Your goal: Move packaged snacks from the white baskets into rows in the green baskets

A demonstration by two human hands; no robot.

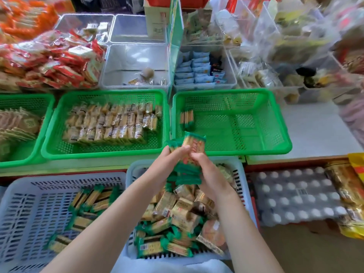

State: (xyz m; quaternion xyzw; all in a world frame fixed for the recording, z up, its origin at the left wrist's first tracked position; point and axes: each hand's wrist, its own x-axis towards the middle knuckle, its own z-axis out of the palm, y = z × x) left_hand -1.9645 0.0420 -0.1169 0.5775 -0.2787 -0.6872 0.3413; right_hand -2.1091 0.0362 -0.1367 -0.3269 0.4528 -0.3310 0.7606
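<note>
My left hand and my right hand together grip a stack of green-ended snack packs, held upright above the near white basket. That basket holds several loose green and gold packs. A second white basket to the left holds several green packs. The right green basket has a few packs standing at its left wall. The middle green basket carries rows of gold packs.
A third green basket with flat packs is at the far left. Clear bins with assorted snacks stand behind. A green divider board rises between them. A wrapped case of cans lies at the right.
</note>
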